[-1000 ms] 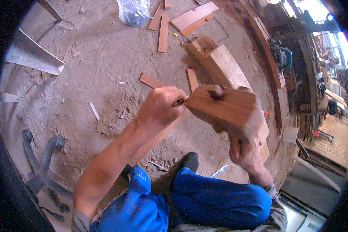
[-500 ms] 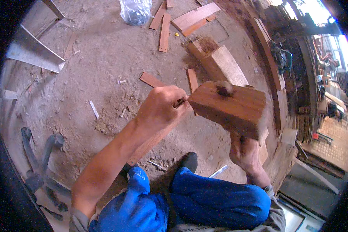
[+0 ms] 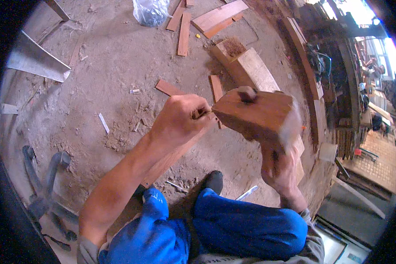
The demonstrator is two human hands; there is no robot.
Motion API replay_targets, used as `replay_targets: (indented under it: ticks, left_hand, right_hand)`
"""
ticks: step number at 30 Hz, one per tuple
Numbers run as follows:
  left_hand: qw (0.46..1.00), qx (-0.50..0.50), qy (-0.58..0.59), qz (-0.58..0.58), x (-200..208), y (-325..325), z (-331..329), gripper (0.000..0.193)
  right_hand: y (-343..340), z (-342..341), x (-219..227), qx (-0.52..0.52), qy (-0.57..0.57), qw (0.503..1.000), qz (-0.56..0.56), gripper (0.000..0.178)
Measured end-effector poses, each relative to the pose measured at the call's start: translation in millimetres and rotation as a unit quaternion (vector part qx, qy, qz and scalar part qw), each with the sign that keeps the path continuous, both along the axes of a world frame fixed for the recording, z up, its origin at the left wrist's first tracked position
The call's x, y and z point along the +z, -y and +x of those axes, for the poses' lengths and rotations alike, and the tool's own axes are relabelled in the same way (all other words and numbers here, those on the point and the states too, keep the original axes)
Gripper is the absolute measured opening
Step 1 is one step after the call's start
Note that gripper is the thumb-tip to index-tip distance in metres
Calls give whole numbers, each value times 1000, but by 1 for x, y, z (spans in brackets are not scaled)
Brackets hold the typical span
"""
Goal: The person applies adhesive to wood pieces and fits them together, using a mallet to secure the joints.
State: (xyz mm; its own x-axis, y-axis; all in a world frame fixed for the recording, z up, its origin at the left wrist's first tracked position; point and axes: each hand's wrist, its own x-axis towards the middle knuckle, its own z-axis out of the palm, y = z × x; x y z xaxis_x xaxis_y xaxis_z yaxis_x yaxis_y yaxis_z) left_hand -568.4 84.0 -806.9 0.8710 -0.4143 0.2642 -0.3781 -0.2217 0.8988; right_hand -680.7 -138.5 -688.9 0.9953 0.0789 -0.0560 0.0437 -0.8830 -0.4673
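Brown blocky wooden mallet (image 3: 257, 112), held above dusty dirt floor (image 3: 105, 53); right hand (image 3: 279, 169) closed below head, apparently round handle. Probably stiff, head-heavy, sturdy; handle best hold. Left hand (image 3: 185, 115) closed over far end of reddish-brown flat wooden strip (image 3: 163, 164); anything else pinched, can't tell. Pale squared timber (image 3: 258, 70) beyond.

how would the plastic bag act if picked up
The bag would probably be floppy, as its clear film looks thin and creased. Its weight may hang low, since the dark contents gather in its lower part. Rolling seems unlikely given its uneven, crumpled shape.
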Motion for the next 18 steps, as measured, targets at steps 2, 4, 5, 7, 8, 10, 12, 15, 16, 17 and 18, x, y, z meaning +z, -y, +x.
replay_targets:
  ticks: [2,4,5,7,8,10,12,15,16,17,18]
  left_hand:
    - [1000,-6,0,-23,2,2,0,16]
    - [1000,-6,5,-20,-7,2,2,17]
    - [1000,-4,13,-18,-10,1,2,17]
    - [1000,-4,10,-7,-9,-2,0,18]
    - [1000,-3,7,2,-6,-2,0,19]
    - [1000,-6,-14,-3,4,1,2,19]
    - [999,-9,-37,-4,1,3,2,19]
    - [1000,-5,5,13,-10,-3,3,17]
    - [1000,-15,-11,14,-9,-4,4,18]
    - [999,-28,-28,13,-7,-1,5,19]
    - [999,-28,-27,5,-2,1,7,19]
  right_hand:
    - [4,-6,-3,125,168,974,-87,23]
    - [3,-4,-2,81,94,991,-51,26]
    - [1,-2,-1,38,20,999,-15,29]
    - [-7,4,6,-6,-28,1000,7,28]
    - [-5,3,9,52,35,998,-30,31]
    - [2,-10,0,68,86,994,-27,30]
    - [5,-14,-5,56,54,996,-42,38]
    - [-5,-6,0,21,-48,996,-71,56]
    - [-9,-6,3,43,18,998,-52,42]
    - [-3,-16,0,44,68,995,-55,36]
    - [4,-24,-4,47,122,990,-60,32]
